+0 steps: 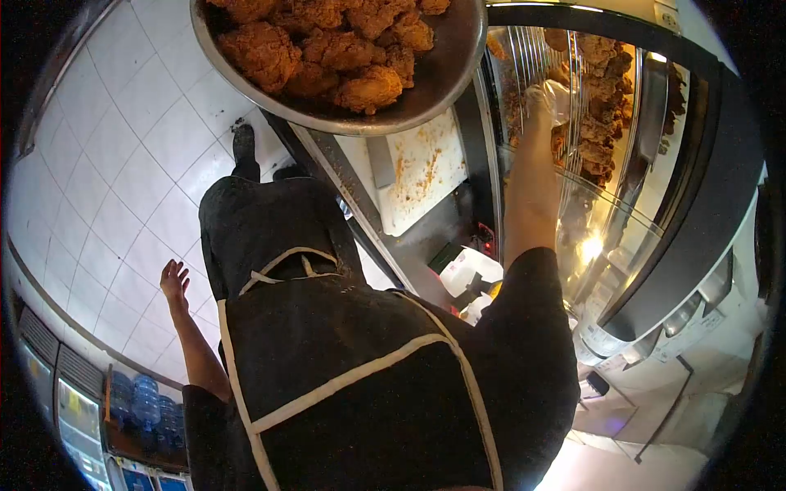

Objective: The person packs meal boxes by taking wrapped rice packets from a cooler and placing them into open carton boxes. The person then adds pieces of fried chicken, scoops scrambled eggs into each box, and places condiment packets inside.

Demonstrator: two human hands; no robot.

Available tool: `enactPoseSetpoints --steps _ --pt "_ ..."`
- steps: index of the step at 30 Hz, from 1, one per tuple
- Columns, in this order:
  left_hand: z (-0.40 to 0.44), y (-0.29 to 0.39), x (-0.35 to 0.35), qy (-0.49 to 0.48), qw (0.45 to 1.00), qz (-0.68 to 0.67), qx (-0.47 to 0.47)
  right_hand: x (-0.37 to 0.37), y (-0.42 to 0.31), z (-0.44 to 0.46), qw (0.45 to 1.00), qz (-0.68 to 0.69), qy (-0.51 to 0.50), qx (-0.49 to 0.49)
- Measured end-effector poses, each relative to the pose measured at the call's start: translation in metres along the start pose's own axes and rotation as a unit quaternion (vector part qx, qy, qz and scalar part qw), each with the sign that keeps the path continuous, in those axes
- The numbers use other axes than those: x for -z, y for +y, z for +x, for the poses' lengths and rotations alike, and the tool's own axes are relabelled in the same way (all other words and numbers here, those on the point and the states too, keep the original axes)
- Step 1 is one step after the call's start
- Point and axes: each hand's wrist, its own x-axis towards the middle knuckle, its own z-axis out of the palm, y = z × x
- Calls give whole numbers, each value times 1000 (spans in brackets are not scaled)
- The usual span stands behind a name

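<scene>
My left hand (173,283) hangs low beside my body over the tiled floor, its fingers apart and nothing in it. My right hand (540,101) reaches into a lit display case. Clear plastic (557,101) covers it or is at its fingers; I cannot make out whether the fingers are closed. Close by is a wire rack (530,57). Browned fried chicken pieces (599,123) lie in a row just right of that hand. Ahead of me, a steel bowl (385,123) holds several large fried chicken pieces (344,51).
Below the bowl, a crumb-strewn white cutting board (430,176) lies on the counter. Glass panels and the dark frame (696,188) of the case surround my right arm. White floor tiles (123,188) stretch to the left. Blue water bottles (146,401) stand at lower left.
</scene>
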Motion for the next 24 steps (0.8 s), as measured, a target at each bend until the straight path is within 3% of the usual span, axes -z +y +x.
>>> enactPoseSetpoints --steps 6,12,16,18,20,22,24 --pt "-16 -17 -22 -13 999 -2 44 -4 -38 46 997 -59 -10 58" --pt "-55 33 -48 -90 994 -18 -56 -4 -62 98 987 -138 -13 84" --pt "-53 38 -46 -67 994 -47 -78 -25 -51 88 983 -164 25 73" --pt "-48 35 -45 -59 995 -41 -68 -67 -32 70 985 109 134 20" --pt "-29 21 -39 -53 998 -2 -23 -75 -40 34 895 403 182 -58" --pt "-6 5 -33 -65 998 10 -10 -1 -83 -42 682 715 79 -134" --pt "-6 10 -35 -57 998 38 -9 56 -102 -114 482 867 -2 -125"
